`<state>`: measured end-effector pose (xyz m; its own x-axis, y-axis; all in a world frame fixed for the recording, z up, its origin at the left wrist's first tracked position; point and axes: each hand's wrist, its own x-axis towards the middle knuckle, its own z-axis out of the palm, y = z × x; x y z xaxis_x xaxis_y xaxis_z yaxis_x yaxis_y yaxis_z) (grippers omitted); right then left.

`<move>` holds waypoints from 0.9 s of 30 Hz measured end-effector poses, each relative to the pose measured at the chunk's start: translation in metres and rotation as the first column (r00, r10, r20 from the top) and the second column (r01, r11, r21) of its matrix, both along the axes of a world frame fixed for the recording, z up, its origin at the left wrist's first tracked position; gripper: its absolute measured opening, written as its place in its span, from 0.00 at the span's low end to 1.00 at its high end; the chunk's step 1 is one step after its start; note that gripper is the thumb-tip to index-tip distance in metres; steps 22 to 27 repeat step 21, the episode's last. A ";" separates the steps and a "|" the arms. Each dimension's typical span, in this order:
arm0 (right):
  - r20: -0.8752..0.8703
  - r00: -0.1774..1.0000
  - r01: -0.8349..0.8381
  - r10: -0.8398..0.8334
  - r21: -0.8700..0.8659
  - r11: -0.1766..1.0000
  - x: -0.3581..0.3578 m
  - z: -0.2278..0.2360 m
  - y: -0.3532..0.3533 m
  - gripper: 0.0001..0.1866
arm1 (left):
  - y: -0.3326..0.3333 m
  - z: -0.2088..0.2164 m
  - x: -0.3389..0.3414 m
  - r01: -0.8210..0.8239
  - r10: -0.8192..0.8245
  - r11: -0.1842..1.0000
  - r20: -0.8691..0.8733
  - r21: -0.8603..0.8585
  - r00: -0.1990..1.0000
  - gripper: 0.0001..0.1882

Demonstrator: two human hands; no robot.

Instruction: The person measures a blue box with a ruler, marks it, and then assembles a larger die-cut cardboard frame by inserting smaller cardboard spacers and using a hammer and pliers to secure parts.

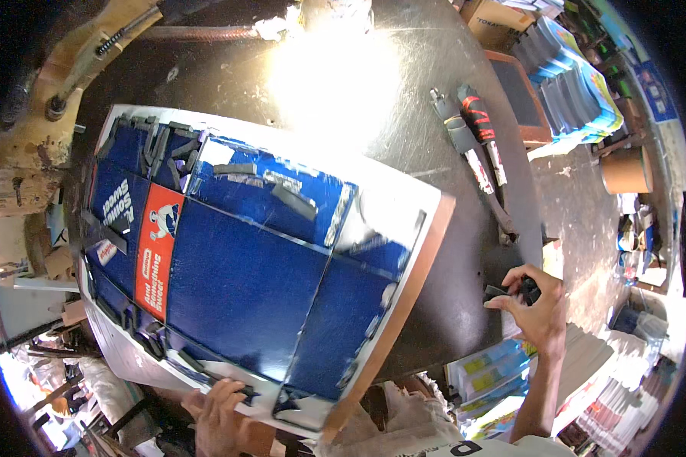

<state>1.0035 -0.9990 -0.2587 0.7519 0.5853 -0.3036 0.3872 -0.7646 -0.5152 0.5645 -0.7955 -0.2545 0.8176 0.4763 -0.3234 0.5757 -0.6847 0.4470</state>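
The board's [267,266] near edge is gripped by the left hand [219,415], partly cut off below. Small dark strips [511,291], hard to make out, are pinched by the right hand [537,308]. The board's long axis runs upper left to lower right across the table [450,297].

One large blue printed board [259,266] fills the centre of the frame. Two hands show: the left hand [221,415] at the lower edge, the right hand [537,308] at lower right. Two long tools [476,145] lie upper right on the bench [434,68]. One brown cardboard roll [626,170] stands at the right.
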 end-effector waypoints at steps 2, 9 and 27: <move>-0.001 1.000 -0.010 0.010 0.004 1.000 0.000 -0.003 -0.002 0.21 | 0.005 0.018 -0.005 0.035 -0.022 0.995 -0.143 0.089 0.989 0.25; 0.145 0.987 0.047 -0.068 0.144 0.989 -0.024 0.023 0.021 0.17 | 0.000 0.038 -0.023 -0.078 0.158 0.955 -0.269 0.285 0.950 0.32; -0.556 0.777 -0.047 0.295 0.415 0.909 -0.087 0.017 0.073 0.13 | -0.188 -0.046 -0.147 -0.845 0.870 0.493 -0.095 0.205 0.484 0.38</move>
